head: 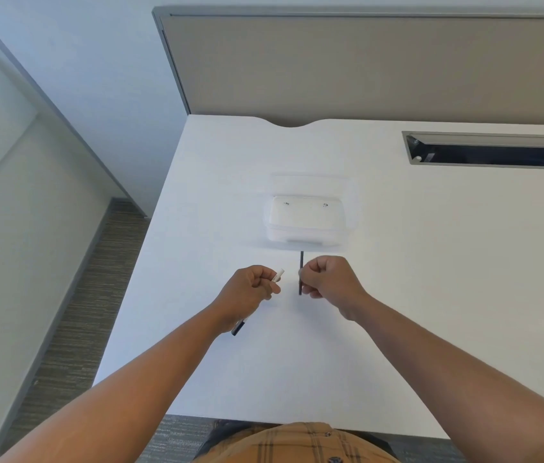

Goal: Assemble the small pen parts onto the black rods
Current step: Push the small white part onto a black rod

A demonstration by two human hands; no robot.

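— White at its tip, the pen part [278, 275] pokes out of the left hand [251, 289], slanting far and to the right; that hand is clenched round it, and a dark end [238, 327] shows under the wrist. Whether both belong to one piece cannot be told.

— And just to its right?

— A bare gap, then the black rod [300, 274], pinched in the right hand [329, 278], its long axis running near to far. The two hands are apart but close, level with each other.

— So the white tip likely has to swing round to line up with the rod?

— That looks right; nothing lies between them. Beyond, farther on the white desk [431, 295], sits a clear plastic box [304, 222], and at far right a cable slot [494, 150], both well clear.
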